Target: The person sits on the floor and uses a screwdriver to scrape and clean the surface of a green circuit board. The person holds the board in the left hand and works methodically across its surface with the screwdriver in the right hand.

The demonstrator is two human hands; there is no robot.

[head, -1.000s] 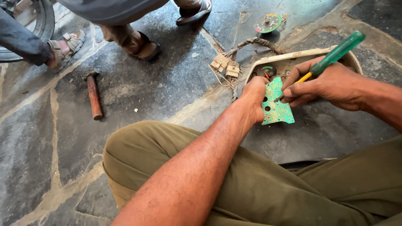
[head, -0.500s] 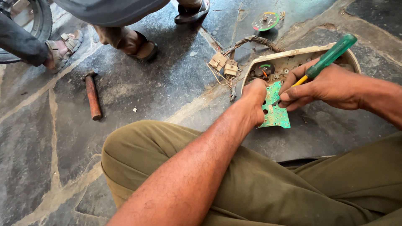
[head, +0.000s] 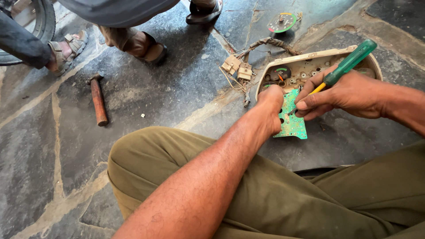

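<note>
The right hand (head: 349,95) is gripping a green-handled screwdriver (head: 343,71), fingers closed round it, tip pointing at a green printed circuit board (head: 293,121). The left hand (head: 269,110) is pinching that board's edge, holding it just in front of a cream plastic instrument housing (head: 305,66) lying on the stone floor (head: 177,88). A rusty hammer (head: 98,99) is lying well apart.

- The circuit board (head: 293,121) lies on the stone floor (head: 177,93), just in front of the instrument housing (head: 310,66) and touching its near edge.
- The left hand (head: 271,110) sits on the board's left side; the right hand (head: 347,94) is to its right, with the screwdriver (head: 343,68) slanting up over the housing.
- A wiring bundle with connectors (head: 239,66) lies left of the housing.
- A round gauge dial (head: 281,22) lies behind the housing, apart.
- A hammer (head: 98,101) lies far left.
- Another person's sandalled feet (head: 150,49) stand behind the hammer.
</note>
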